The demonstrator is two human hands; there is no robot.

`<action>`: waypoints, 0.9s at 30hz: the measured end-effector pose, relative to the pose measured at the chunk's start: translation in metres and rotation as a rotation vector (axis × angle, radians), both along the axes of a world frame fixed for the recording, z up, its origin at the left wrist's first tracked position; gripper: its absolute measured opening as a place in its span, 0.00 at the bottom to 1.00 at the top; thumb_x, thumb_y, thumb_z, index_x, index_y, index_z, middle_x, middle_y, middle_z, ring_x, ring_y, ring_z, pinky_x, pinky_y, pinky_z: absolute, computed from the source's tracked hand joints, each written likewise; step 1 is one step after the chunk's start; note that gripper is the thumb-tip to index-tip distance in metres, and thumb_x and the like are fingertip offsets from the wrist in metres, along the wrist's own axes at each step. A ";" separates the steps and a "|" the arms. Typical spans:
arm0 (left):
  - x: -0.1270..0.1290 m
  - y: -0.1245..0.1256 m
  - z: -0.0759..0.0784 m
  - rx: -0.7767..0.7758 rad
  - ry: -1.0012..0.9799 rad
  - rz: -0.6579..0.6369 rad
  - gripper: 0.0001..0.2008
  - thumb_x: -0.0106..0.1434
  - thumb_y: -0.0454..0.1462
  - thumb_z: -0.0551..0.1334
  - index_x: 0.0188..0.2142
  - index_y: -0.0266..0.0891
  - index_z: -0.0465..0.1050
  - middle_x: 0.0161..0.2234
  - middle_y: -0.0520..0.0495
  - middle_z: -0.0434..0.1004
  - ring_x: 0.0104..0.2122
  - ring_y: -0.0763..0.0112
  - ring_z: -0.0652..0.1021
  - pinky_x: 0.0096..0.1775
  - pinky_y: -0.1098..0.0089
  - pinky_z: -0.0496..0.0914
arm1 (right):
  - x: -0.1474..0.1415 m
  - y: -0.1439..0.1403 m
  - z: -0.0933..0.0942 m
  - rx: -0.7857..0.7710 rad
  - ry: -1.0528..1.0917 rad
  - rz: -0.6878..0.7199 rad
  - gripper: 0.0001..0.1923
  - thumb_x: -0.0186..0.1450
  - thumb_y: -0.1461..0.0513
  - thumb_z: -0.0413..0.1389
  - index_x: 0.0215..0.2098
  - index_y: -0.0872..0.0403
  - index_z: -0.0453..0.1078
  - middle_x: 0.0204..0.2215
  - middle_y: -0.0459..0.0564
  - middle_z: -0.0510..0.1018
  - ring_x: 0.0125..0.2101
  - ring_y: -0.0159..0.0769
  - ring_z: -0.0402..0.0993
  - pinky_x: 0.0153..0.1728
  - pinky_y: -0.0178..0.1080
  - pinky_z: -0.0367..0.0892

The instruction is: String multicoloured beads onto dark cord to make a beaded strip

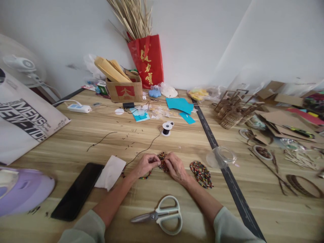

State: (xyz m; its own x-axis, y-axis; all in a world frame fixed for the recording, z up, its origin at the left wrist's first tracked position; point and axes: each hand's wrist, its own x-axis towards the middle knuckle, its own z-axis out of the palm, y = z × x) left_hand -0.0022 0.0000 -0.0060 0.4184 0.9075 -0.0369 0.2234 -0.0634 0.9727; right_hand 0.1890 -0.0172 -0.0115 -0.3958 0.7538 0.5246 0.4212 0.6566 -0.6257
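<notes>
Both of my hands meet over a small heap of multicoloured beads point(162, 158) in the middle of the table. My left hand point(146, 165) pinches thumb and fingertips together at the heap's left side; what lies between them is too small to tell. With fingers curled down, my right hand point(176, 167) grips at the beads from the right. Part of a bead strand point(146, 176) shows under my left hand. A black cord point(144, 151) runs from a white spool point(166, 128) to beside my left wrist. Another pile of beads point(201, 173) lies right of my right hand.
White-handled scissors point(168, 214) lie between my forearms. A black phone point(77, 192) and white paper point(111, 172) are at left. A clear plastic container point(221, 157) stands at right. Farther back are blue paper point(179, 105), a cardboard box point(125, 89) and small bamboo baskets point(230, 111).
</notes>
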 end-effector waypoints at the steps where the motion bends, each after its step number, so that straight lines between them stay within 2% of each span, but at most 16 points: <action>1: -0.001 0.001 0.000 -0.008 -0.003 0.003 0.09 0.55 0.41 0.63 0.27 0.36 0.73 0.25 0.51 0.73 0.26 0.75 0.72 0.30 0.76 0.66 | 0.001 0.000 0.000 -0.029 0.045 -0.051 0.12 0.72 0.60 0.42 0.35 0.54 0.64 0.29 0.50 0.69 0.31 0.36 0.65 0.33 0.38 0.63; 5: -0.004 0.003 -0.002 -0.002 0.008 0.009 0.09 0.54 0.40 0.64 0.27 0.36 0.74 0.26 0.51 0.76 0.28 0.74 0.73 0.32 0.75 0.67 | 0.004 0.003 0.000 -0.167 0.198 -0.248 0.14 0.72 0.58 0.42 0.33 0.54 0.65 0.25 0.46 0.68 0.27 0.33 0.64 0.30 0.35 0.62; 11: -0.004 0.004 -0.001 0.013 0.012 -0.013 0.07 0.55 0.39 0.63 0.28 0.35 0.75 0.27 0.50 0.77 0.28 0.73 0.74 0.34 0.74 0.68 | 0.011 0.011 -0.008 -0.284 0.300 -0.355 0.12 0.68 0.56 0.46 0.37 0.55 0.66 0.26 0.45 0.69 0.27 0.32 0.65 0.27 0.33 0.62; 16: -0.003 0.002 0.000 0.031 -0.007 -0.036 0.06 0.56 0.38 0.63 0.28 0.35 0.74 0.26 0.51 0.75 0.26 0.74 0.72 0.32 0.74 0.66 | 0.022 0.019 -0.011 -0.354 0.198 -0.330 0.09 0.64 0.60 0.48 0.37 0.56 0.66 0.27 0.46 0.71 0.26 0.32 0.67 0.28 0.33 0.63; 23: -0.005 0.003 -0.003 0.045 0.011 -0.041 0.09 0.56 0.40 0.62 0.28 0.35 0.73 0.23 0.53 0.71 0.24 0.75 0.68 0.28 0.75 0.62 | 0.027 0.018 0.000 -0.366 -0.044 -0.259 0.05 0.61 0.65 0.49 0.31 0.56 0.66 0.24 0.44 0.70 0.25 0.31 0.64 0.27 0.32 0.59; 27: -0.005 0.003 -0.003 0.032 -0.006 -0.052 0.09 0.56 0.41 0.62 0.28 0.35 0.73 0.23 0.53 0.70 0.24 0.75 0.68 0.27 0.76 0.61 | 0.031 0.019 0.004 -0.358 -0.172 -0.184 0.06 0.59 0.69 0.49 0.31 0.55 0.67 0.25 0.44 0.71 0.26 0.30 0.65 0.28 0.31 0.58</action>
State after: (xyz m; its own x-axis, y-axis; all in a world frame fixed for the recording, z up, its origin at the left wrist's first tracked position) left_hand -0.0068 0.0033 -0.0088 0.4655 0.8850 -0.0052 0.2128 -0.1063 0.9713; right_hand 0.2205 0.0014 -0.0072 -0.2966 0.9422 0.1557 0.6293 0.3155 -0.7103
